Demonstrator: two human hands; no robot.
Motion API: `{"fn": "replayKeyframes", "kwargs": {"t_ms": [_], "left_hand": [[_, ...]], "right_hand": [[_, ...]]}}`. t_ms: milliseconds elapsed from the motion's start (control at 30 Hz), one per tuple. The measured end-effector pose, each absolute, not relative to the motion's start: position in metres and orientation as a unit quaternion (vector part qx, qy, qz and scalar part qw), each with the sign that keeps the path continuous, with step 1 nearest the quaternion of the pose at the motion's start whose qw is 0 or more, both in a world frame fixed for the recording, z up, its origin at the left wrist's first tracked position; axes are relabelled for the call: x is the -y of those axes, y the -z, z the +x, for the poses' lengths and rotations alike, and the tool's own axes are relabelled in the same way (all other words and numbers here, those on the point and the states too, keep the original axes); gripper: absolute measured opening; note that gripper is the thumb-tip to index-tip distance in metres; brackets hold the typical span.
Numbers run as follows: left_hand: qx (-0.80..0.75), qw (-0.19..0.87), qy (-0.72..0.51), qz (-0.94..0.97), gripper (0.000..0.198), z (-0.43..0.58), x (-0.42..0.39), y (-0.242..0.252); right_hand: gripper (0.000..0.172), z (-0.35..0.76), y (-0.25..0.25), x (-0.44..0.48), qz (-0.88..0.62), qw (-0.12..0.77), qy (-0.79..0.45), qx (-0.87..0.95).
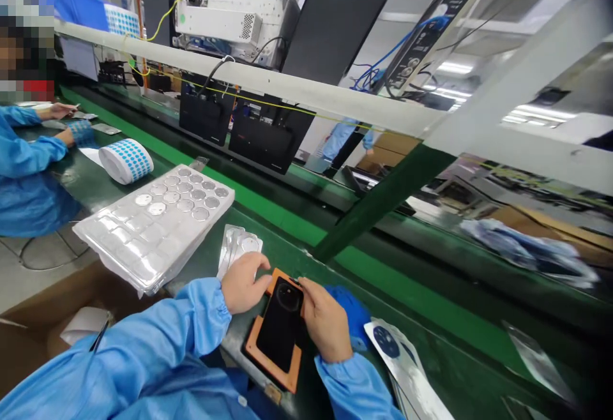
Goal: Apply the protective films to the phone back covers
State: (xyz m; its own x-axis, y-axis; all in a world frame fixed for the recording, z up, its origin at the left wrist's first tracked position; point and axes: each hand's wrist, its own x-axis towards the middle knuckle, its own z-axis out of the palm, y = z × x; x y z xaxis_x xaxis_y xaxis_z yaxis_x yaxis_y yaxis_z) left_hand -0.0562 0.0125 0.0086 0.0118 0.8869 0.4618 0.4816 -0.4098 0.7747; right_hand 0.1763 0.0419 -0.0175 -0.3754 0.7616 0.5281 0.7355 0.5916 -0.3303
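Note:
A black phone (280,324) with a round camera bump lies face down in an orange jig (272,369) on the dark green bench. My right hand (325,318) grips the phone's upper right edge, with its fingertips at the top. My left hand (244,283) sits at the jig's upper corner, its fingers touching that corner; whether they pinch anything is hidden. Just behind my left hand lie silver foil packets (238,249). A clear blister tray (158,225) holding round silver discs sits further left. Blue sleeves cover both my arms.
A co-worker's blue-sleeved hands (60,113) work at the far left beside a roll of blue dot stickers (125,161). A blue cloth (352,315) and a foil bag with a blue disc (390,343) lie right of my hands. A cardboard box (33,343) stands below the bench's left side.

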Motion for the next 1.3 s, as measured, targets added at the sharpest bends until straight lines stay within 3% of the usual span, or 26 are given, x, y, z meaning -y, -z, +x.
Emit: {"fn": "replayKeyframes", "kwargs": {"t_ms": [200, 633, 800, 900, 967, 1000, 1067, 1167, 1300], "left_hand": [[-0.492, 0.200, -0.467, 0.707, 0.014, -0.048, -0.010, 0.041], [-0.439, 0.169, -0.468, 0.748, 0.014, -0.029, -0.024, 0.027], [-0.416, 0.137, -0.363, 0.822, 0.024, -0.017, -0.028, 0.034], [-0.437, 0.121, -0.314, 0.834, 0.025, -0.017, -0.027, 0.040], [-0.445, 0.117, -0.298, 0.837, 0.025, -0.018, -0.027, 0.042], [-0.446, 0.116, -0.293, 0.838, 0.025, -0.019, -0.027, 0.042], [-0.449, 0.115, -0.289, 0.838, 0.026, -0.019, -0.028, 0.042], [-0.458, 0.121, -0.295, 0.830, 0.026, -0.018, -0.028, 0.043], [-0.478, 0.134, -0.331, 0.802, 0.020, -0.019, -0.027, 0.048]], "right_hand": [[0.022, 0.174, 0.046, -0.027, -0.398, 0.285, -0.051, 0.871], [0.014, 0.171, 0.031, -0.021, -0.416, 0.206, -0.082, 0.882], [0.021, 0.177, 0.037, -0.011, -0.416, 0.241, -0.109, 0.870], [0.027, 0.222, 0.038, -0.008, -0.525, 0.297, -0.056, 0.796], [0.040, 0.274, 0.035, -0.008, -0.648, 0.314, 0.013, 0.693], [0.050, 0.301, 0.033, -0.008, -0.694, 0.308, 0.034, 0.650], [0.067, 0.351, 0.029, -0.007, -0.794, 0.202, 0.009, 0.573], [0.061, 0.393, 0.027, -0.009, -0.822, 0.104, -0.078, 0.554], [0.053, 0.404, 0.020, -0.015, -0.842, 0.098, -0.078, 0.525]]}}
